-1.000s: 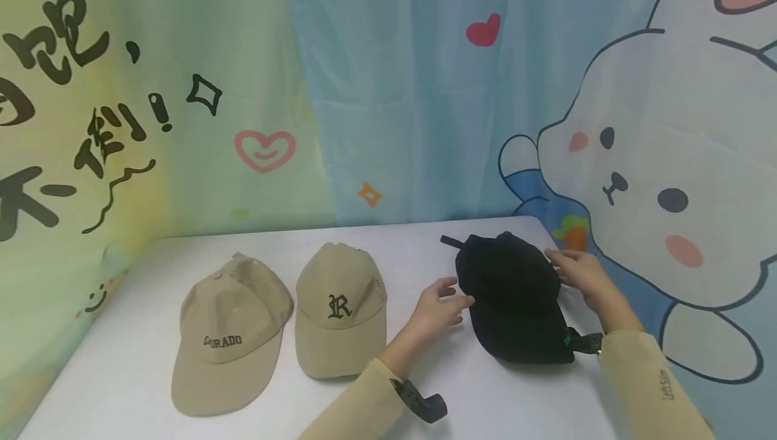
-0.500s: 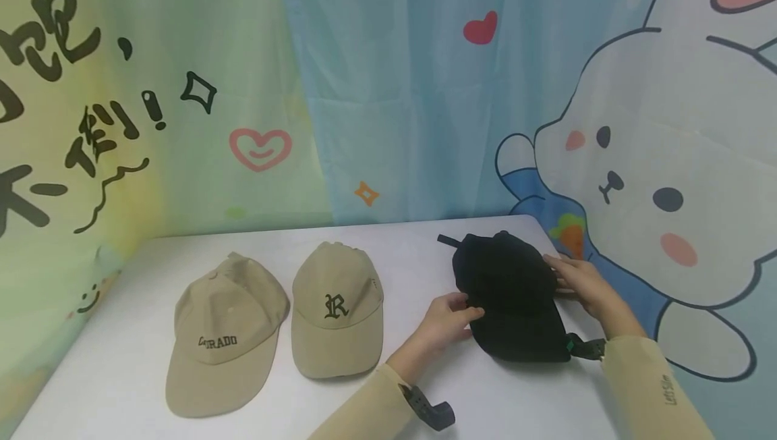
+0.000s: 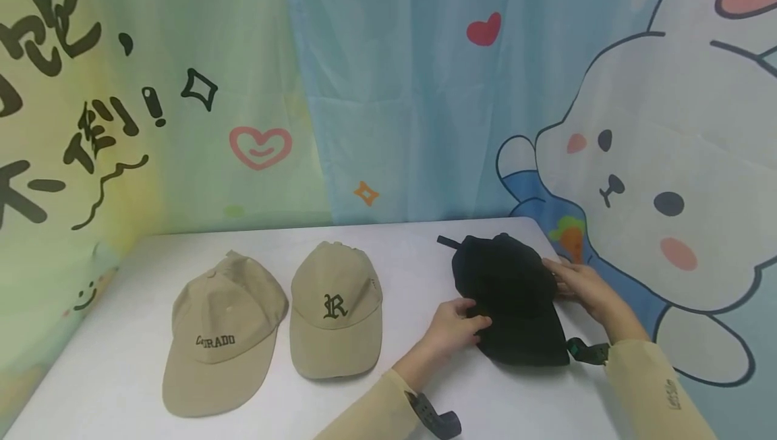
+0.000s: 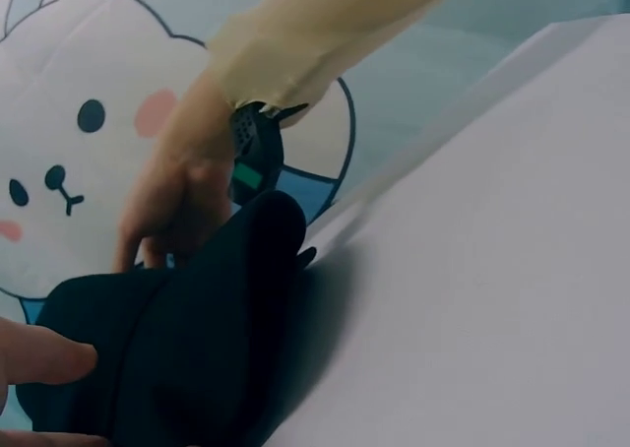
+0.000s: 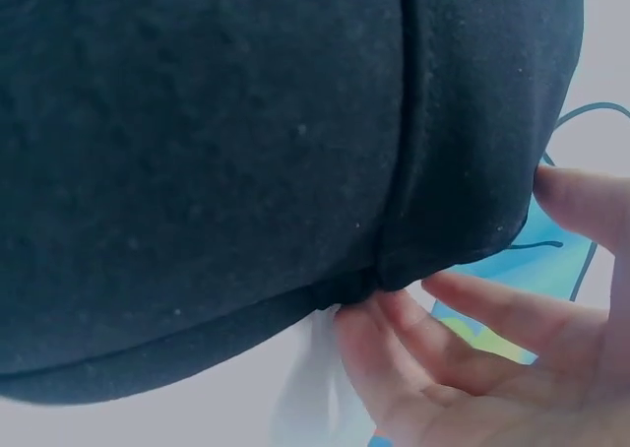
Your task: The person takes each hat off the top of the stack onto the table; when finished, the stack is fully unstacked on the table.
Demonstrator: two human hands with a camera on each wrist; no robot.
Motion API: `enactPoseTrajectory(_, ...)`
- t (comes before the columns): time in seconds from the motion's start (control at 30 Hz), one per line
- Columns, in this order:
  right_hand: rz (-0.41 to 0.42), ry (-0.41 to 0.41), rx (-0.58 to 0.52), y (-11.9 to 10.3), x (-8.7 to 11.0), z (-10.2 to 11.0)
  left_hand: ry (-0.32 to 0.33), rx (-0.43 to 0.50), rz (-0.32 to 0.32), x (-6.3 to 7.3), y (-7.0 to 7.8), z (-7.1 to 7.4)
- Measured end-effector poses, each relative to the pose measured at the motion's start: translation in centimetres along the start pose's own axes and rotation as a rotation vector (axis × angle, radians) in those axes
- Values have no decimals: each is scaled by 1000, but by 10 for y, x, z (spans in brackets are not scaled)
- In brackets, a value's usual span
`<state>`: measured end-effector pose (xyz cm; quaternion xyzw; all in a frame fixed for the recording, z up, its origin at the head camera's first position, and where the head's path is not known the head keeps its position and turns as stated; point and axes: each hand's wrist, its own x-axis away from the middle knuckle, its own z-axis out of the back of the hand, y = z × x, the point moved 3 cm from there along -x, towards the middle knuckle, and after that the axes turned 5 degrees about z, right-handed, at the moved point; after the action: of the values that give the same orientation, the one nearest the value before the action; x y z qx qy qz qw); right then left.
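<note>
Item one, far left on the white table (image 3: 121,386): a tan cap lettered "COLORADO" (image 3: 221,335), lying brim toward the viewer, untouched.

Item two, just beside it: a tan cap with a black "R" (image 3: 336,312), likewise lying flat.

Item three, right of centre near the table's far right corner: a black cap (image 3: 510,298), being held between both hands. Its left edge is being pinched by the left hand (image 3: 454,324), thumb on top and fingers curled underneath. Its right side is being touched by the right hand (image 3: 583,286), fingers (image 5: 472,314) lying straight and slightly spread against the rim.

Backdrop: a rabbit-print curtain (image 3: 655,177) is hanging behind.
</note>
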<state>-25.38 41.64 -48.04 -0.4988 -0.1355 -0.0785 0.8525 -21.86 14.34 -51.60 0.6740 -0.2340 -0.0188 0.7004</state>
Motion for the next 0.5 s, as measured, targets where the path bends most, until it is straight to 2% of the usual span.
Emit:
enactPoseTrajectory(0.23, -19, -30, -18, 0, 2, 1, 27, -89, 6, 7, 2, -3)
enactPoseTrajectory(0.5, -18, -33, -42, 0, 1, -1, -15, 32, 79, 11, -2, 1)
